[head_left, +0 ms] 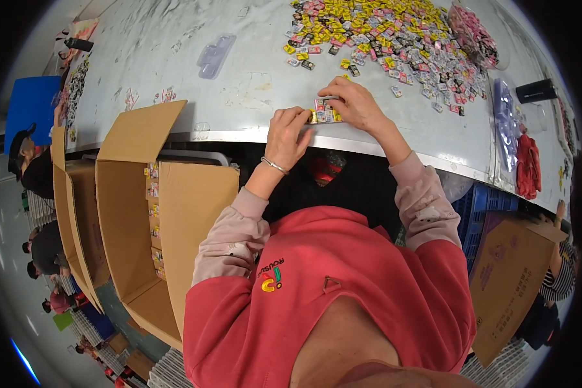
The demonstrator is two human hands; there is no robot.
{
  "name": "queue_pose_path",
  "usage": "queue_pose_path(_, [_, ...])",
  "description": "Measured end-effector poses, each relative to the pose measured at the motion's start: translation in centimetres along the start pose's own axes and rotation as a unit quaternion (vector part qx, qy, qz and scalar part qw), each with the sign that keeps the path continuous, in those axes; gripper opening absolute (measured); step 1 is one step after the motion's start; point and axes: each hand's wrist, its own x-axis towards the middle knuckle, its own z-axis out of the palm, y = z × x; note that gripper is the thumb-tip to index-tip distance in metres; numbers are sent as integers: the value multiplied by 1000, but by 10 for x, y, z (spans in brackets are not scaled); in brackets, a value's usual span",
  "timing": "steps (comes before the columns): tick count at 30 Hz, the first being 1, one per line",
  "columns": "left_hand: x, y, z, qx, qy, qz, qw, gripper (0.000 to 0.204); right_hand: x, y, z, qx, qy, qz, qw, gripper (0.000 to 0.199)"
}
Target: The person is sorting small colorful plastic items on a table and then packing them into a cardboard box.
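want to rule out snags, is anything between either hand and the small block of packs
Nothing visible: the left hand is at the left end of the block, the right hand at its right.

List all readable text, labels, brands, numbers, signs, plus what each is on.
Coral sweatshirt: chest lettering beside a colourful emblem; not transcribed.
Cardboard carton at right: printed characters and a logo; not transcribed.
Small coloured pieces between the left hand and right hand: any markings too small to read.
Heap of similar pieces: same, too small.
Colourful items inside the open carton: too small to read.
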Motion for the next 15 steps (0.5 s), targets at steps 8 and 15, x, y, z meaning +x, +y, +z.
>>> queue_pose_path(8, [3,-8,10,-18,-10,-78,997,36,0,-13,12,-50,-98,-13,994,20])
queue_pose_path(15, [3,-8,19,-39,4,-149,988,43,11,-13,15,-41,-155,14,987,14])
